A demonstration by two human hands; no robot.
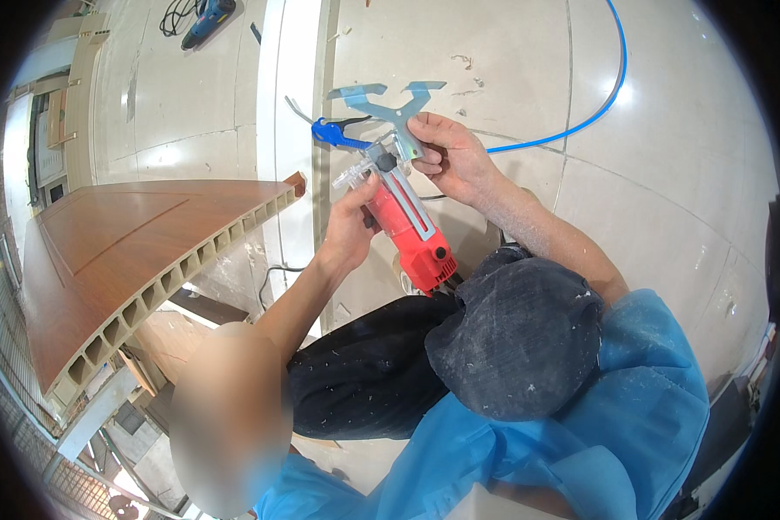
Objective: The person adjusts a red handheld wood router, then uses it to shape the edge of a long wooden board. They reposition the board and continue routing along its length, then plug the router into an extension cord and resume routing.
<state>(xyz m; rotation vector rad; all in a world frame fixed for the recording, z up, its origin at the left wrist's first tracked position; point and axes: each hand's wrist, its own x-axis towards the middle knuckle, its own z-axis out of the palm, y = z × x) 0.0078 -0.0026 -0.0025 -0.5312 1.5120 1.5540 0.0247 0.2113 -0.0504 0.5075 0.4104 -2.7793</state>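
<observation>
My left hand is wrapped round the upper body of a red trim router, which lies tilted above my lap. At its far end are clear plastic base parts, and a slotted silver strip runs along its side. Between the thumb and fingers of my right hand is a flat, Y-shaped metal bracket with two bent tips pointing away from me. The bracket's lower end is close to the router's base; I cannot tell if they touch. Just beyond sits a blue air blow gun, partly hidden.
To the left, a brown wood-look hollow panel juts out, its cut edge facing me. Beside it runs a long white beam. A blue hose curves over the tiled floor. A blue corded power tool lies at the far left.
</observation>
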